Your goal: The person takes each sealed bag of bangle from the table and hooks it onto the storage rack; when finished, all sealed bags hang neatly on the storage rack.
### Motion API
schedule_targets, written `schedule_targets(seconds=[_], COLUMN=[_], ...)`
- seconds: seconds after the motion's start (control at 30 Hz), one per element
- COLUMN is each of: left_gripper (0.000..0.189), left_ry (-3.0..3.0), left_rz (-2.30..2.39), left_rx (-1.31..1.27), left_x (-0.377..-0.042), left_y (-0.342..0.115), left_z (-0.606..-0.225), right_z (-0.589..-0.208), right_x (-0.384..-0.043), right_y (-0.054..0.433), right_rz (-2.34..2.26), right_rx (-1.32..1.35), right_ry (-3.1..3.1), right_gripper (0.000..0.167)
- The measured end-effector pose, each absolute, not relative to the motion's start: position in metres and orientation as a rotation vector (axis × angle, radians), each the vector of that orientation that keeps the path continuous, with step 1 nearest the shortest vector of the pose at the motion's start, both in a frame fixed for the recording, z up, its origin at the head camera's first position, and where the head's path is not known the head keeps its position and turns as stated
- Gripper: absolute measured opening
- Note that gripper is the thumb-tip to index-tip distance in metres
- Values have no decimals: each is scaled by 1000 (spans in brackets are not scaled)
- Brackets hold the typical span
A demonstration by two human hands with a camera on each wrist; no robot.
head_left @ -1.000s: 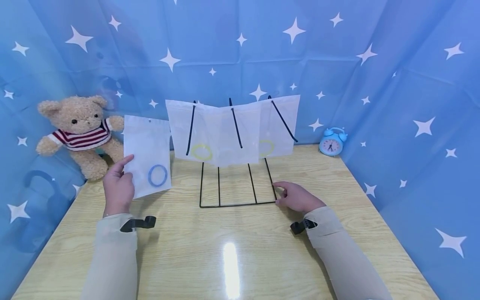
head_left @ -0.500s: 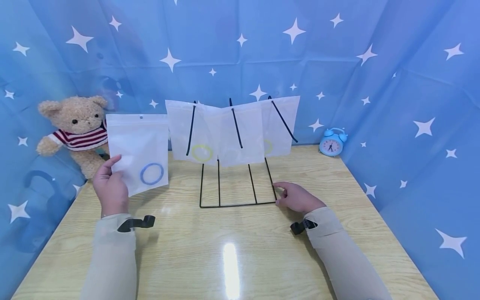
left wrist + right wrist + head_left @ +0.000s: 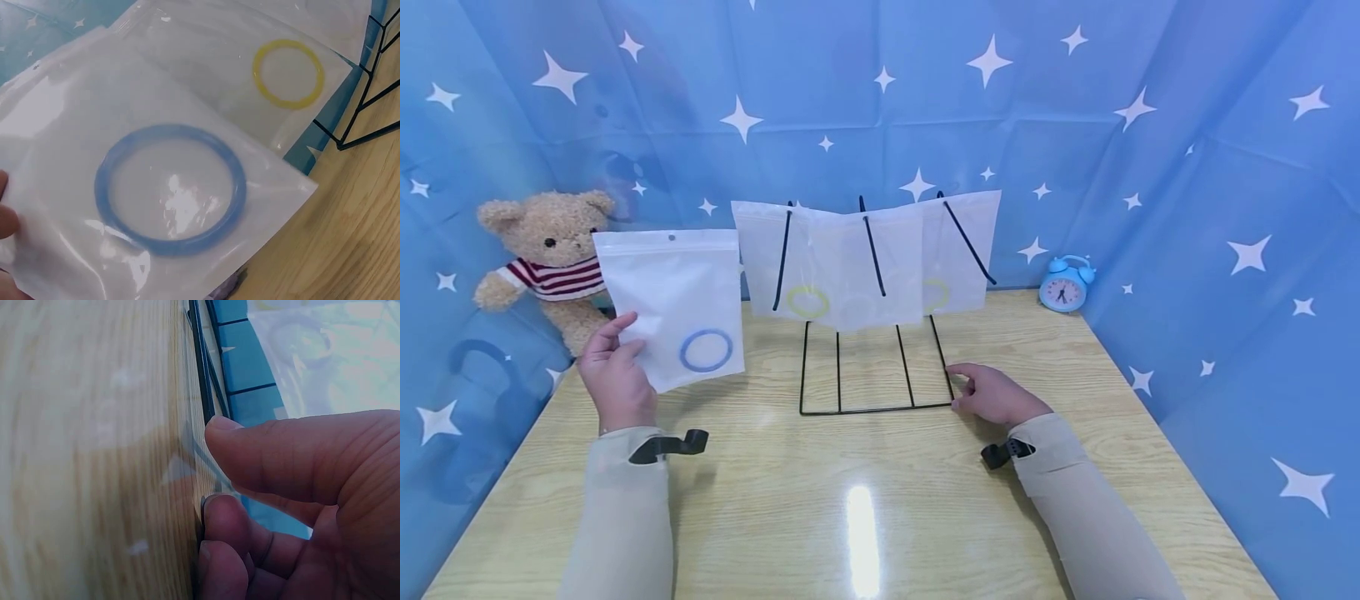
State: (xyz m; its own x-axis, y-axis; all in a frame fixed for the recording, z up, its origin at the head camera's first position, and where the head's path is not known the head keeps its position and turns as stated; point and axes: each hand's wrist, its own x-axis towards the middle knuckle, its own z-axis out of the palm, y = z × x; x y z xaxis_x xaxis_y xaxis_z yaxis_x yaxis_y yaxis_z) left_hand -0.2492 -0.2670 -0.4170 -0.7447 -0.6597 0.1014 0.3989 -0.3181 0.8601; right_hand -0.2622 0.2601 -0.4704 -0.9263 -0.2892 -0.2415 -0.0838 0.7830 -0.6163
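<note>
My left hand point(image 3: 621, 379) pinches the left edge of a white zip bag point(image 3: 662, 283) held upright, left of the rack. A blue bangle-like ring point(image 3: 239, 187) shows through the bag's lower part, and a small hang hole is at its top. My right hand point(image 3: 1003, 396) pinches the front right corner of a black wire rack point(image 3: 876, 409) standing on the table. Three similar bags hang on the rack's hooks: a left bag point(image 3: 756, 250) with a yellow ring point(image 3: 288, 44), a middle bag point(image 3: 898, 267) and a right bag point(image 3: 976, 242).
Behind my left hand, a teddy bear point(image 3: 561, 279) in a striped top sits partly covered by the held bag. A blue alarm clock point(image 3: 1063, 292) stands at the table's back right. Blue star-patterned cloth point(image 3: 820, 67) surrounds the wooden table point(image 3: 760, 500).
My left hand has shifted left, and the bag it holds has turned to face the head camera more broadly. The hanging bags sway slightly. My right hand stays at the rack's corner.
</note>
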Motion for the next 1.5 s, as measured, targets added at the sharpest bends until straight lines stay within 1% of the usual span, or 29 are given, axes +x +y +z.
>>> schedule_targets(seconds=[0.2,0.47,0.73,0.93,1.07,1.5], left_gripper=[45,48,51,46,48,56], left_ry=[-1295,-1212,-1262,-1308,-1410,-1643], left_rz=[-2123,-2260,-2323,-2393,-2433,-2375], left_rx=[250,-2,-121,-327,-441,-541], left_x=[-246,-241,-240,-237,-233,-231], left_y=[-265,-261,-255,-249,-244,-235], left_z=[-420,-421,-420,-418,-415,-413], right_z=[-471,-471,-471,-471,-471,-473], right_x=[-262,-263,-263,-263,-263,-264], right_y=[260,261,261,261,261,261], right_rz=[-891,-899,-892,-906,-906,-913], right_rx=[-285,-274,-286,-280,-277,-272], right_ry=[2654,2651,2649,2642,2640,2639], right_gripper=[66,66,66,66,67,68])
